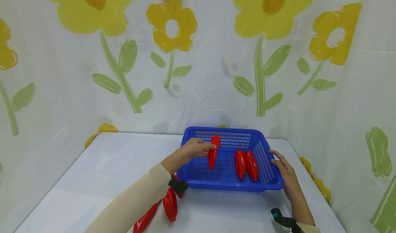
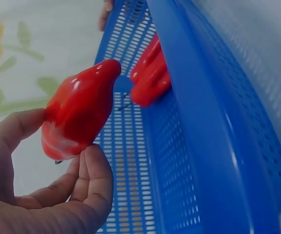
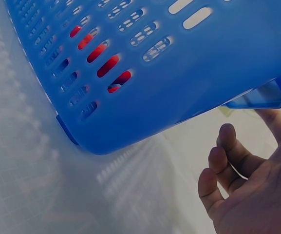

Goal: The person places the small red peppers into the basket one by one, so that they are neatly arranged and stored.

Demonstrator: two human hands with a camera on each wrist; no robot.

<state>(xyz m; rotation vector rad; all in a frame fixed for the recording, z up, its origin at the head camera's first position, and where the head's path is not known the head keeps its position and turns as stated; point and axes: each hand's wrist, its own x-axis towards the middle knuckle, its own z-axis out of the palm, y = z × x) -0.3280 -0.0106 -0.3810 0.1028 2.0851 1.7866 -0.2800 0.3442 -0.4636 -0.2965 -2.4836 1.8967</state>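
Observation:
My left hand (image 1: 195,148) pinches a glossy red chili pepper (image 1: 215,152) between thumb and fingers, above the inside of a blue plastic basket (image 1: 230,184). The left wrist view shows the same held pepper (image 2: 79,109) from close by, its smooth tapered end up. Two other red peppers (image 1: 240,165) lie side by side in the basket's right half. At the basket's right rim, my right hand (image 1: 286,174) holds the edge with thumb and index finger. Its other fingers (image 3: 226,136) hang loosely bent below the rim in the right wrist view.
Several more red peppers (image 1: 170,204) lie on the white table (image 1: 102,167) in front of the basket's left corner, partly hidden by my left forearm. A white curtain (image 1: 204,98) with printed flowers hangs behind the table and at both sides.

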